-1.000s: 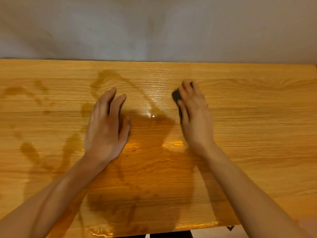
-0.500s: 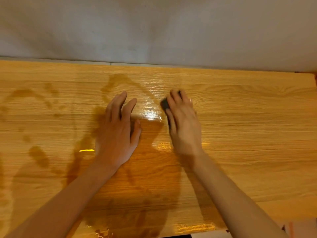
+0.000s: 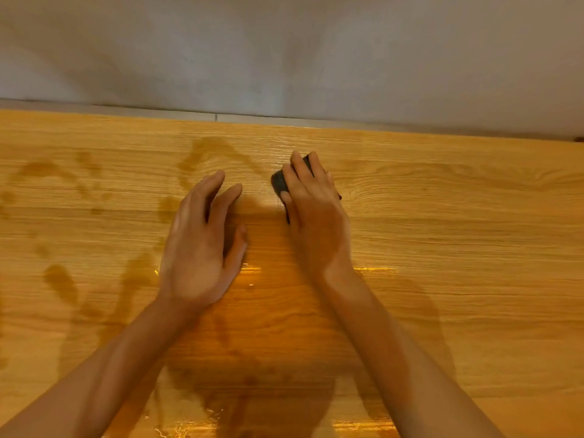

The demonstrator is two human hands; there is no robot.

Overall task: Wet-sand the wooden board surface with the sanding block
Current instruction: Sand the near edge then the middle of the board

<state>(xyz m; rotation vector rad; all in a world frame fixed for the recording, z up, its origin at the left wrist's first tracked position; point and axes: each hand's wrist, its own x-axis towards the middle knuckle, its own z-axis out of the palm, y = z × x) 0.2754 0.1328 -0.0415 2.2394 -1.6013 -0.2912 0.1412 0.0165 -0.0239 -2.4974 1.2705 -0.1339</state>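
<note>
A light wooden board fills the view, with dark wet patches and shiny water across its middle and left. My right hand lies on top of a small dark sanding block and holds it against the board; only the block's left edge and a bit between my fingers show. My left hand rests flat on the wet wood just left of it, fingers straight, holding nothing.
A grey wall runs along the board's far edge. Water pools glint near the board's front edge. The right part of the board looks dry.
My right hand with the block has slid left and a little farther away, closing in on my left hand. The left hand has stayed flat on the board.
</note>
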